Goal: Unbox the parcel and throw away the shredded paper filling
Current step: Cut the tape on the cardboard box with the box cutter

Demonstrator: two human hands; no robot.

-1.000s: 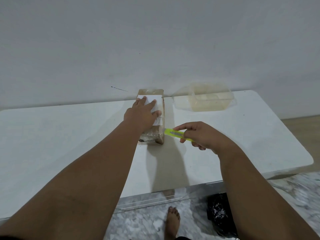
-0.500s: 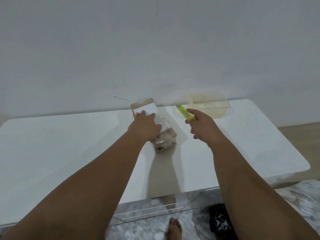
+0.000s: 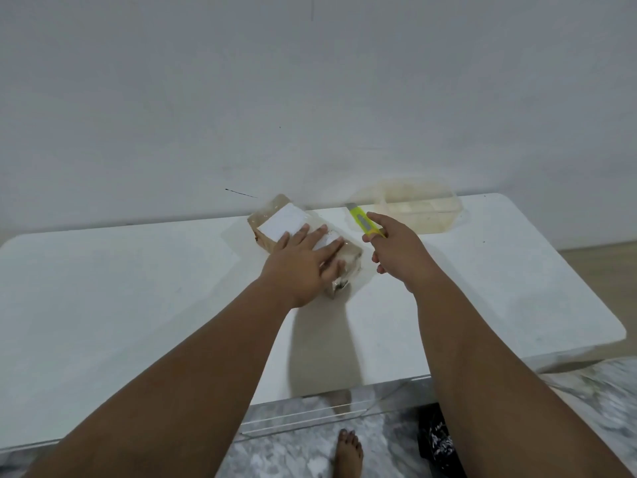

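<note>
A brown taped parcel [image 3: 275, 215] with a white label lies at an angle near the back of the white table [image 3: 138, 288]. My left hand [image 3: 303, 263] presses flat on its near end, fingers spread over the label. To the right, my right hand [image 3: 396, 250] is closed around a yellow-green box cutter [image 3: 362, 220]. Its blade end points up and away toward the wall, clear of the parcel. No shredded paper shows.
A clear plastic container [image 3: 413, 208] stands at the back right of the table against the wall. Below the table's front edge are a marble-patterned floor, my bare foot [image 3: 348, 453] and a black bag [image 3: 436, 439].
The parcel has turned from straight to angled under my left hand. My right hand has lifted the cutter away from the parcel's side and now holds it pointing toward the wall.
</note>
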